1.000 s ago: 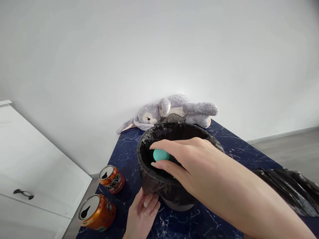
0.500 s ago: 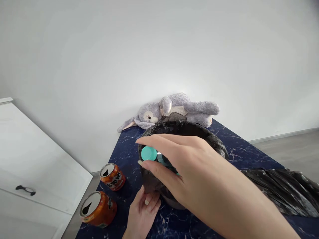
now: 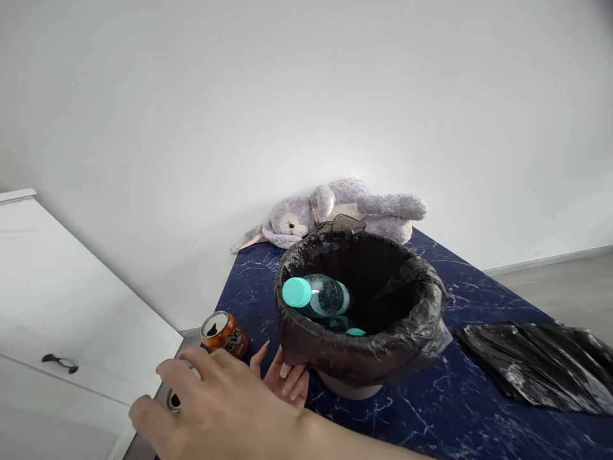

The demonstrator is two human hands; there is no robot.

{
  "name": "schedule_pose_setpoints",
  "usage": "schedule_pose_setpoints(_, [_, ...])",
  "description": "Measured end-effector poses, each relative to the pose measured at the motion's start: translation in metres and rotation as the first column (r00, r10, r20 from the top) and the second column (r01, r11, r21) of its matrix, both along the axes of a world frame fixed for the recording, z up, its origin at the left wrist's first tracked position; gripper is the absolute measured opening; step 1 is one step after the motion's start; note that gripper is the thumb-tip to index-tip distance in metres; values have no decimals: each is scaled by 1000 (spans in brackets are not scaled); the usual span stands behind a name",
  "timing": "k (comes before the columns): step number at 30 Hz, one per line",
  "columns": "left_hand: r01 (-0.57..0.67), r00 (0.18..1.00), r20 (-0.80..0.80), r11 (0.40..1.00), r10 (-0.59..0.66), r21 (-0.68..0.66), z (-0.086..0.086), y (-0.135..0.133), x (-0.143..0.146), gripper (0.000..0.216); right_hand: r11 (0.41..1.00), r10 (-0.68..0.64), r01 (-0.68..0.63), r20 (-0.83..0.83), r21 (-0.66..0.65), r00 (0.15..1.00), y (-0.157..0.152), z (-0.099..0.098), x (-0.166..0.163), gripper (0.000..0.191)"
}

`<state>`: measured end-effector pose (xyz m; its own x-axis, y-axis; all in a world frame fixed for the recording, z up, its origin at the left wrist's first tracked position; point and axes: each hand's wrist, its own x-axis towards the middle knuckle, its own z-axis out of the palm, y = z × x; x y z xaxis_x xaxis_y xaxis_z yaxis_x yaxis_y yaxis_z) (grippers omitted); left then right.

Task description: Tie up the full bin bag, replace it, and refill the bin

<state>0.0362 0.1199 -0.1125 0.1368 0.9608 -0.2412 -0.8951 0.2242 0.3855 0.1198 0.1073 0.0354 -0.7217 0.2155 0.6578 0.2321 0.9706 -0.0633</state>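
Observation:
A bin lined with a black plastic bag [image 3: 330, 358] stands on the dark blue marbled table. Inside, a clear bottle [image 3: 325, 296] with a turquoise cap leans toward the left rim, and another turquoise cap [image 3: 355, 331] shows below it. My right hand [image 3: 215, 402] reaches across to the left, its fingers spread around the top of the nearer can [image 3: 173, 400], which it mostly hides. My left hand [image 3: 286, 380], partly covered by my right, is open at the bin's lower left side, fingertips close to the bag. An orange drink can [image 3: 228, 335] stands just behind my right hand.
A grey plush rabbit [image 3: 335, 214] lies along the wall behind the bin. To the right, a folded black plastic bag [image 3: 536, 364] lies on the table [image 3: 431, 409]. A white cabinet [image 3: 71, 287] with a dark handle stands left of the table.
My right hand has let go of the capped bottle, which now rests in the bin, and moved left and down to the nearer can. My left hand stays by the bin, its fingers more open.

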Motion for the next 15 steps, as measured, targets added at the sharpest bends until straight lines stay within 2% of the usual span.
schedule_pose_setpoints(4, [-105, 994, -50, 990, 100, -95, 4, 1, 8, 43, 995, -63, 68, 69, -67, 996, 2, -28, -17, 35])
schedule_pose_setpoints(7, [-175, 978, -135, 975, 157, -140, 10, -2, 13, 46, 993, -86, 95, 117, -74, 989, 0, -43, -25, 39])
schedule_pose_setpoints(10, [-170, 974, -171, 976, 146, -137, 15, -3, 15, 46, 992, -95, 106, 139, -75, 986, -1, -51, -33, 36])
schedule_pose_setpoints(15, [-162, 971, -198, 977, 133, -138, 18, -2, 14, 41, 989, -54, 80, 199, -124, 979, 0, -53, -37, 36])
